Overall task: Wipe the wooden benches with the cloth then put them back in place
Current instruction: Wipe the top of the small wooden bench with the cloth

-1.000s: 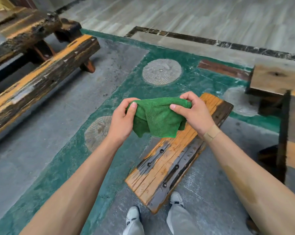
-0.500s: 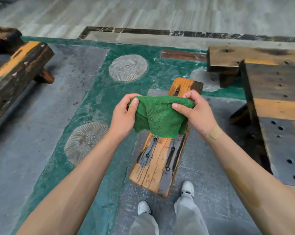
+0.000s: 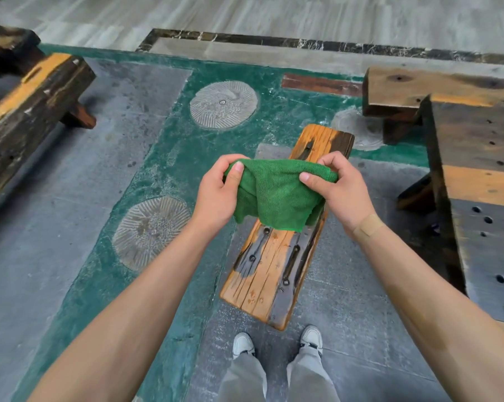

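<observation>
A green cloth (image 3: 277,195) hangs bunched between both hands at chest height. My left hand (image 3: 219,192) pinches its left edge and my right hand (image 3: 339,192) pinches its right edge. Directly below stands a small orange and black wooden bench (image 3: 269,274), lengthwise in front of my feet; the cloth hides its middle. A long dark bench (image 3: 27,111) with an orange top edge lies at the far left. Another wooden bench (image 3: 419,88) stands at the upper right.
A large dark wooden table top (image 3: 482,198) with holes and an orange stripe fills the right side, close to the small bench. The floor is grey stone with a green band and round carved stones (image 3: 223,104). My shoes (image 3: 277,343) stand just behind the small bench.
The view has swung to the right: the left bench has slid toward the frame's edge and the table at right has come in. The small bench now points straight ahead. Both hands still hold the cloth.
</observation>
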Action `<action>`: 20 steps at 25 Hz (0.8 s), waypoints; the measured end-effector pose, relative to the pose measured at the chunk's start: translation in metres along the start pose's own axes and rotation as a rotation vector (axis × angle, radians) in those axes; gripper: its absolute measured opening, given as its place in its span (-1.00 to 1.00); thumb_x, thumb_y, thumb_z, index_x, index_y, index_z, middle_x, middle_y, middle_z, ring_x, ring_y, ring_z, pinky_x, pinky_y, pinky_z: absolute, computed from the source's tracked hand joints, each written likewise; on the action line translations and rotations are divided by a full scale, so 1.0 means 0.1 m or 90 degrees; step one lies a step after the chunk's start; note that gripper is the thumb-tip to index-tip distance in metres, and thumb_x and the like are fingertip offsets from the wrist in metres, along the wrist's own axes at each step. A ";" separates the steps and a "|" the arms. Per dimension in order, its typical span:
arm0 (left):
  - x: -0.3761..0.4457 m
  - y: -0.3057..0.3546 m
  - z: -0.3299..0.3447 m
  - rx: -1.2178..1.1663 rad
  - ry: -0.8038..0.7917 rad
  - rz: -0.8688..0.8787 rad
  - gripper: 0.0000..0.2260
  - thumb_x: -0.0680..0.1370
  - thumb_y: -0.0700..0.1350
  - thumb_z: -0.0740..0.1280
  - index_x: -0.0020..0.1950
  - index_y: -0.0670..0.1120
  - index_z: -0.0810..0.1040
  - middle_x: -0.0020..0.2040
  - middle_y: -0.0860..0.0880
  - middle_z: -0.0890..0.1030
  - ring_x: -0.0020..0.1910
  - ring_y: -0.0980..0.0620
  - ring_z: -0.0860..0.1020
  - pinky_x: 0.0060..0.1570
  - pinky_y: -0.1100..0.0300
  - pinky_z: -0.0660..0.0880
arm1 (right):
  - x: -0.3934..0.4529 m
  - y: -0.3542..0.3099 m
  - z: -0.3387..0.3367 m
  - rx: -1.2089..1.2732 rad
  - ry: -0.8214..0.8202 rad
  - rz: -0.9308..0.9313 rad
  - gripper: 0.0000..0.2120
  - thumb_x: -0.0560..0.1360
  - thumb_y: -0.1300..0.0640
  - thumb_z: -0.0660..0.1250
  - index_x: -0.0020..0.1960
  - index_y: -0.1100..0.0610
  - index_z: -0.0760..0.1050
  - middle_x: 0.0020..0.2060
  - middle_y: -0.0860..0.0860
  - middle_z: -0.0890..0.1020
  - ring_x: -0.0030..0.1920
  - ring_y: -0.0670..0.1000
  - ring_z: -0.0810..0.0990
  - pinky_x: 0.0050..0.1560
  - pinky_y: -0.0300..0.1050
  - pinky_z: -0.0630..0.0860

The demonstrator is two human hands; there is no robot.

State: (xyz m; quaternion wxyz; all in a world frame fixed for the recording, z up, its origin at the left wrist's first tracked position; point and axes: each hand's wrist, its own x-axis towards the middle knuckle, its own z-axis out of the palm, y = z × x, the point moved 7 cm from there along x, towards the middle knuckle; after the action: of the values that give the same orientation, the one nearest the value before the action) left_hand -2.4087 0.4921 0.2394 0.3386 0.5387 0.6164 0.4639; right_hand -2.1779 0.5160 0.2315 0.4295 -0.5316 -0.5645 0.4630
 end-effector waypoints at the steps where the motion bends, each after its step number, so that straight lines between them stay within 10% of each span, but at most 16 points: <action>1: 0.00 -0.02 0.00 0.004 0.000 -0.002 -0.84 0.69 -0.13 0.22 0.16 -0.03 0.59 0.04 0.08 0.64 0.06 0.07 0.60 0.13 0.01 0.56 | 0.01 0.02 0.02 -0.001 -0.003 0.002 -0.73 0.48 0.15 0.49 -0.17 -0.01 0.39 -0.19 -0.11 0.49 -0.15 -0.11 0.45 -0.11 -0.17 0.44; 10: -0.21 -1.47 0.23 0.051 -0.017 -0.075 -0.81 0.67 -0.20 0.24 0.14 0.03 0.59 0.00 0.17 0.63 -0.08 0.36 0.56 -0.07 0.47 0.43 | 0.02 1.43 0.53 -0.103 -0.063 0.068 -0.68 0.53 0.19 0.44 0.19 -0.14 0.59 0.14 -0.12 0.66 0.20 -0.05 0.59 0.28 -0.01 0.54; 20: -0.41 -4.05 0.75 0.172 -0.052 -0.177 -0.82 0.67 -0.18 0.23 0.15 0.01 0.59 0.00 0.00 0.63 0.06 -0.08 0.60 0.15 -0.11 0.55 | 0.17 3.92 1.44 -0.255 -0.151 0.134 -0.81 0.53 0.12 0.43 0.01 -0.19 0.61 -0.03 -0.14 0.66 0.12 -0.01 0.59 0.23 -0.03 0.48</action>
State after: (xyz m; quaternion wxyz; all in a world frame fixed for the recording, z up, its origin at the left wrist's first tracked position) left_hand -2.4736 0.4722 -0.1690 0.3486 0.5078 0.7271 0.3031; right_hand -2.2401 0.5256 -0.1813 0.1955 -0.6038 -0.6331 0.4432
